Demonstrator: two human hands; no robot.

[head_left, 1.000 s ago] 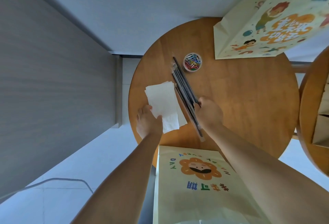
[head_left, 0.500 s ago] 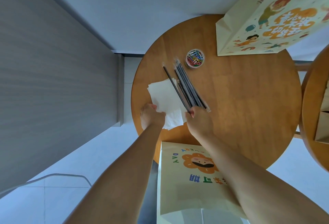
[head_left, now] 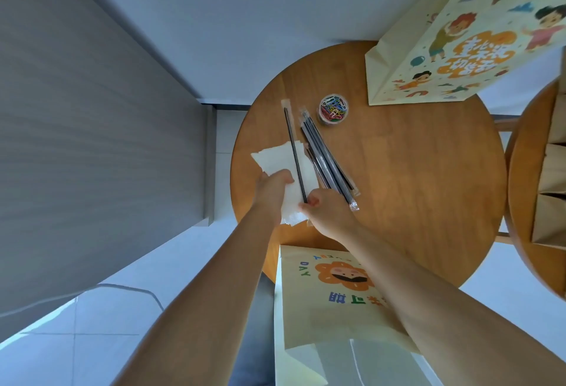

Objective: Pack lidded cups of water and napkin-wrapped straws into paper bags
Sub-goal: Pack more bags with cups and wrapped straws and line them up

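the left hand grips the near left part of a stack of white paper napkins, thumb on top, close to the left edge of the round brown wooden worktop. the right hand pinches the near end of a single black straw in a clear wrapper between thumb and fingertips. this straw runs slanted across the napkins, its far end reaching past them toward the far left edge; whether it rests on the paper or is held just above it i cannot tell. just beside it on the right lies a bundle of black straws in clear wrappers, slightly fanned, overlapping the right side of the napkins. a small clear round tub of coloured paper clips stands near the bundle's far end. a cream paper bag printed with children and orange lettering sits at the far right edge. a cream paper bag with an orange flower face is at the near edge, beneath the right forearm. a second round wooden worktop to the right carries brown paper bags.
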